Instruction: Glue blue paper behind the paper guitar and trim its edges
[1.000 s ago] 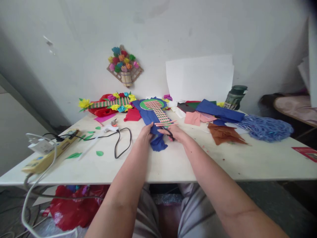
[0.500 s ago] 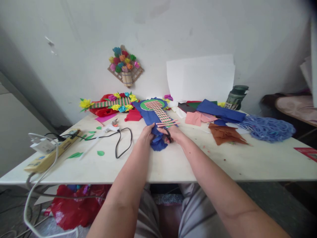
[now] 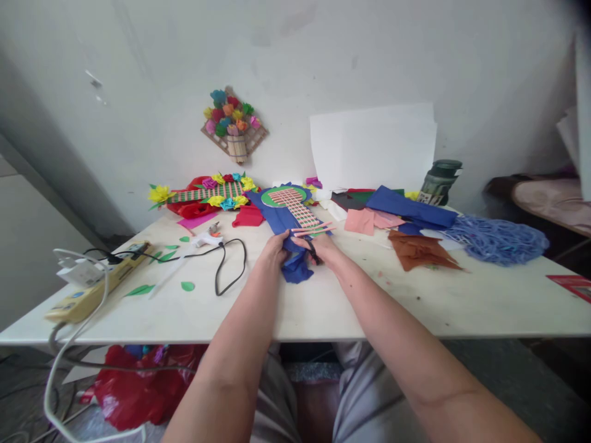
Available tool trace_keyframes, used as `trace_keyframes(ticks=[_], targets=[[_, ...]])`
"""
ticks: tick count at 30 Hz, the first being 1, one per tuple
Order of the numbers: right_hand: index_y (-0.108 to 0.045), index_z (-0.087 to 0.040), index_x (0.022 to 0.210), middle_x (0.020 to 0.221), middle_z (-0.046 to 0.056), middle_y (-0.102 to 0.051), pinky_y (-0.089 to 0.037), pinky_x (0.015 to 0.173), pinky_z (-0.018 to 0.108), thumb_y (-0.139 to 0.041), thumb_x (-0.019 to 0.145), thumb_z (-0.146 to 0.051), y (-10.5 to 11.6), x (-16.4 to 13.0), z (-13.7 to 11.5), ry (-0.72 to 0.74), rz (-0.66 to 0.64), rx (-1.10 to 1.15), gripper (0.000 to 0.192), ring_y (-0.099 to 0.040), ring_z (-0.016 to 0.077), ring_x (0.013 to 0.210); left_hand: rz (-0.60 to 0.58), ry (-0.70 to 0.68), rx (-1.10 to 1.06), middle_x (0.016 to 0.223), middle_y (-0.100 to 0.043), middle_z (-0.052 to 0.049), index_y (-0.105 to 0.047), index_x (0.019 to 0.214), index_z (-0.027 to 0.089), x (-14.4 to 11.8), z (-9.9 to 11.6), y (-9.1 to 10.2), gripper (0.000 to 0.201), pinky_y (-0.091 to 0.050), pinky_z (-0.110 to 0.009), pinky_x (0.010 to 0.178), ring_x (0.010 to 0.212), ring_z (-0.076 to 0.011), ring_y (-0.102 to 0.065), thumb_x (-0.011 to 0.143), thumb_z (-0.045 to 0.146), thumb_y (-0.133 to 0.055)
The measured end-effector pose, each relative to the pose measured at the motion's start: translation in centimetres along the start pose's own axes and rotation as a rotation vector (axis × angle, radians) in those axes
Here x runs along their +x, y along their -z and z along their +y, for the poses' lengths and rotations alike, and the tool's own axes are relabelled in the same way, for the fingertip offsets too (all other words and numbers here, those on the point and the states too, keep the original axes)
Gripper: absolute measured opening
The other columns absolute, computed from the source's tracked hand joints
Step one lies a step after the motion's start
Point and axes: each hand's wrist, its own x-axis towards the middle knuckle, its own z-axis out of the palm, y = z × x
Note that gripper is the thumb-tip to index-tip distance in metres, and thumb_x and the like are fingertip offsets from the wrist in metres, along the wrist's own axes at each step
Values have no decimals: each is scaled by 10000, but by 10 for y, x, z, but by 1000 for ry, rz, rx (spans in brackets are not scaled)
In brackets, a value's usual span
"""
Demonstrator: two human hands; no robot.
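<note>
A long blue paper piece (image 3: 281, 218) lies on the white table (image 3: 323, 301), running away from me, with a green oval and a woven pink-and-green strip lattice (image 3: 295, 206) glued on it. My left hand (image 3: 273, 249) pinches the crumpled near end of the blue paper. My right hand (image 3: 323, 248) holds black-handled scissors (image 3: 313, 251) at that same end, just below several loose pink strips (image 3: 313, 229). Whether the blades are apart is hidden by my fingers.
A glue gun (image 3: 205, 239) with black cord (image 3: 226, 271) and a yellow power strip (image 3: 92, 283) lie at left. A flower-trimmed red piece (image 3: 203, 195) sits behind. Coloured papers (image 3: 406, 209), brown paper (image 3: 420, 249) and blue netting (image 3: 498, 237) fill the right. A green jar (image 3: 438, 181) stands by white sheets.
Both hands stay at the near end of the blue paper; the right hand with the scissors has shifted slightly left, closer to the left hand. Little else moved.
</note>
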Motion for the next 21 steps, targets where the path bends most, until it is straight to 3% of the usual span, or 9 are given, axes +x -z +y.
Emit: trace_keyframes(ticks=[7, 13, 16, 19, 21], targets=[[-630, -141, 715, 306, -43, -432, -280, 249, 181, -759, 576, -519, 0, 4, 3, 65, 45, -72, 424, -396, 91, 259, -35, 24, -6, 802, -689, -107, -573, 1067, 70, 2, 1, 2, 261, -553, -280, 695, 650, -161, -665, 822, 44, -487], [-665, -154, 893, 311, -63, -439, -307, 275, 181, -772, 575, -494, 1, 4, 2, 111, 39, -72, 477, -425, 101, 273, -19, 11, 21, 773, -686, -96, -566, 1066, 72, 3, 1, 1, 257, -554, -297, 688, 655, -172, -669, 828, 43, -474], [-660, -145, 745, 321, -44, -457, -316, 278, 187, -774, 561, -503, 5, 6, 3, 97, 37, -160, 418, -431, 99, 277, -16, 14, 18, 792, -693, -100, -568, 1076, 76, 1, 2, -1, 259, -557, -313, 690, 684, -187, -675, 832, 72, -483], [-593, -154, 552, 318, -18, -467, -317, 276, 191, -771, 557, -509, 10, 8, 6, 89, 16, -252, 397, -430, 95, 274, -114, 33, 15, 866, -702, -126, -581, 1090, 90, -1, 5, -3, 268, -558, -360, 713, 775, -229, -682, 840, 159, -515], [-577, -166, 535, 316, -27, -463, -307, 269, 190, -780, 557, -484, 14, 9, 8, 118, -9, -250, 378, -423, 92, 270, -134, 59, 37, 885, -705, -131, -586, 1103, 102, -1, 7, -5, 285, -557, -379, 720, 813, -244, -680, 836, 184, -533]])
